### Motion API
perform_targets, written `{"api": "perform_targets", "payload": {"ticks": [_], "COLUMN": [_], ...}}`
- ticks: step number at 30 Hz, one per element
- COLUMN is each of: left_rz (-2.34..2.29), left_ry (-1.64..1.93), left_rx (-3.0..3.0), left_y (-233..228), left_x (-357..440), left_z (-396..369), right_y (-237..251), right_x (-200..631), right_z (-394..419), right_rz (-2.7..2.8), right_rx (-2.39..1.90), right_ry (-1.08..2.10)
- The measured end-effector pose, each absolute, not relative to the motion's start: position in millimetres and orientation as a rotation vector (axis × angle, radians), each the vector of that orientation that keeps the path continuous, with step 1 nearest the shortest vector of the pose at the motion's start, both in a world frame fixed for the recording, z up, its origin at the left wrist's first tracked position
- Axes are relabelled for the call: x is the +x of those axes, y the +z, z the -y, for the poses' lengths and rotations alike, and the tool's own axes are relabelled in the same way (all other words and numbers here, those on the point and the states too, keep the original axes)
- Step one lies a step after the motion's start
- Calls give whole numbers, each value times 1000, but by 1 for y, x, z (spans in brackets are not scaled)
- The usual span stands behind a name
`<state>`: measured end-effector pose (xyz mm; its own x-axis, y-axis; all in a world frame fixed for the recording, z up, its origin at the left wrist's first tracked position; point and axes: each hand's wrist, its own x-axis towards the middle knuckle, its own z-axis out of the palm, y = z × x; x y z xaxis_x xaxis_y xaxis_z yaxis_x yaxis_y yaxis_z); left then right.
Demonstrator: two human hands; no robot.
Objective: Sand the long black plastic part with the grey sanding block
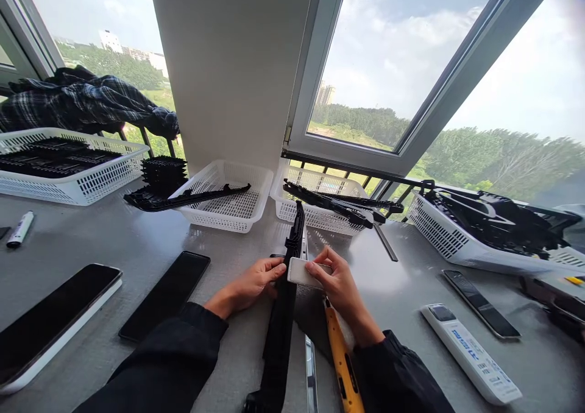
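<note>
A long black plastic strip (284, 315) lies lengthwise on the grey table (114, 242), running away from me toward the window. My left hand (253, 284) grips its left side near the middle. My right hand (336, 285) presses a small white block (299, 271) against the strip's right side. A thin metal rail (311, 370) lies under or beside the strip. An orange-yellow tool (342, 367) rests under my right wrist.
White baskets (256, 181) (320, 184) (91, 184) (452, 242) with black parts line the window side. Two dark phones (50, 318) (167, 294) lie at left, a marker (21, 228) far left. A white remote (470, 352) and dark remote (479, 303) lie at right.
</note>
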<state>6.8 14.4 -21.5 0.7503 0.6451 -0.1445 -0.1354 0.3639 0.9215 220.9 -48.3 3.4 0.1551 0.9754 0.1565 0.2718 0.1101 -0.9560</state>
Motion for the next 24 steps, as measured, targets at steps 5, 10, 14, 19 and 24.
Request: {"api": "perform_targets", "payload": {"ticks": [5, 10, 14, 19, 24], "left_rz": [-537, -591, -594, -636, -599], "left_ry": [607, 646, 627, 634, 524], "left_rx": [1138, 1138, 1106, 1132, 1329], "left_y": [-18, -17, -18, -16, -12], "left_x": [11, 12, 10, 9, 9], "left_z": [-14, -14, -15, -15, -14], "right_y": [2, 5, 7, 5, 4], "right_x": [201, 194, 214, 228, 227], "right_z": [55, 57, 52, 48, 46], "right_rz": [1357, 1449, 1416, 1369, 1248], "right_rx": [-1375, -1386, -1402, -1432, -1440], "right_ry": [885, 860, 861, 795, 752]}}
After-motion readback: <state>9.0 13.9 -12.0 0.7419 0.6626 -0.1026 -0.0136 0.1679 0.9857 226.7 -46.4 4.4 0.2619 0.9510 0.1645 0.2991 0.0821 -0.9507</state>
